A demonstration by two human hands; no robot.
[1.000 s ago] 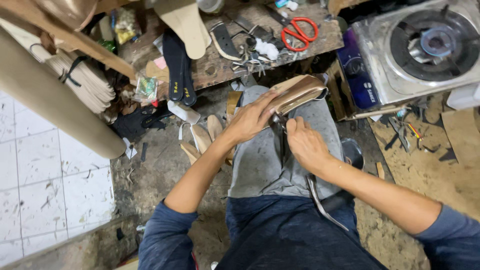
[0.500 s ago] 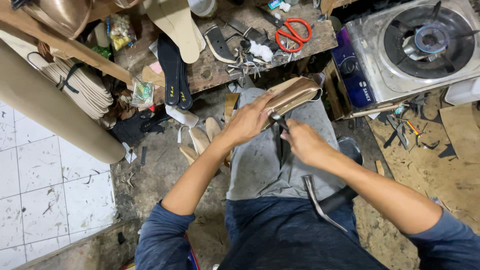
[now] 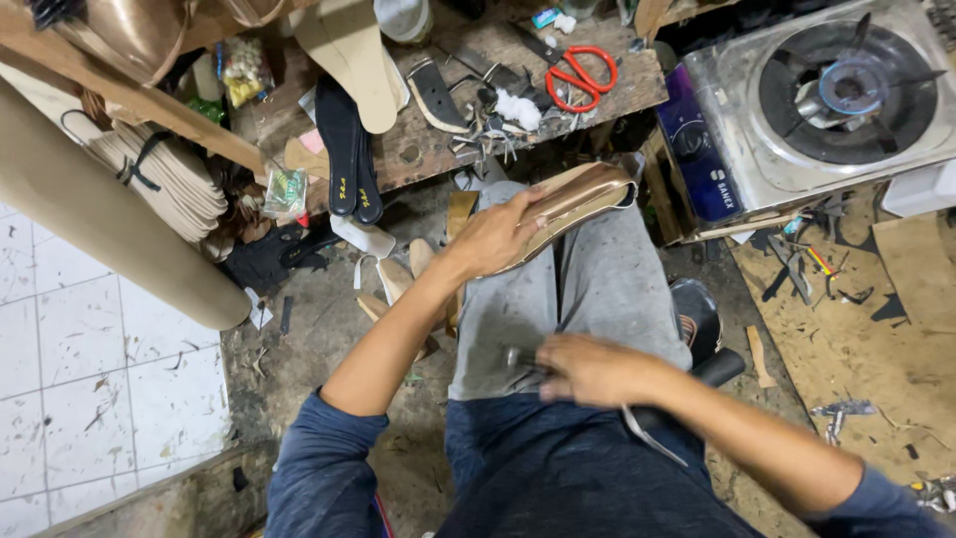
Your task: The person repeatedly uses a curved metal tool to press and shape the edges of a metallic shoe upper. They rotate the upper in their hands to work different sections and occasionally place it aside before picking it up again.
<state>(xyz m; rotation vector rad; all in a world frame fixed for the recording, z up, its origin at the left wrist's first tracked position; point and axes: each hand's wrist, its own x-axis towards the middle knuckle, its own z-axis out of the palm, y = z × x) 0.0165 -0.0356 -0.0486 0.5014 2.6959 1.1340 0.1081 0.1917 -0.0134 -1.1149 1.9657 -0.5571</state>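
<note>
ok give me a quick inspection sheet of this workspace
surface: worn wooden bench above a dirty floor
job's things: tan shoe on the lap; metal tool, blurred
clutter: red scissors, black insoles, stack of soles, scraps
grippers: left hand holds the shoe; right hand on the tool at the lap
cables: nothing seen
surroundings: gas stove at right, tan roll and white tiles at left

Dark blue long-sleeved shirt (image 3: 558,478), sleeves pushed up above the elbows. Grey trousers (image 3: 578,299) under both bare hands; no gloves.
</note>
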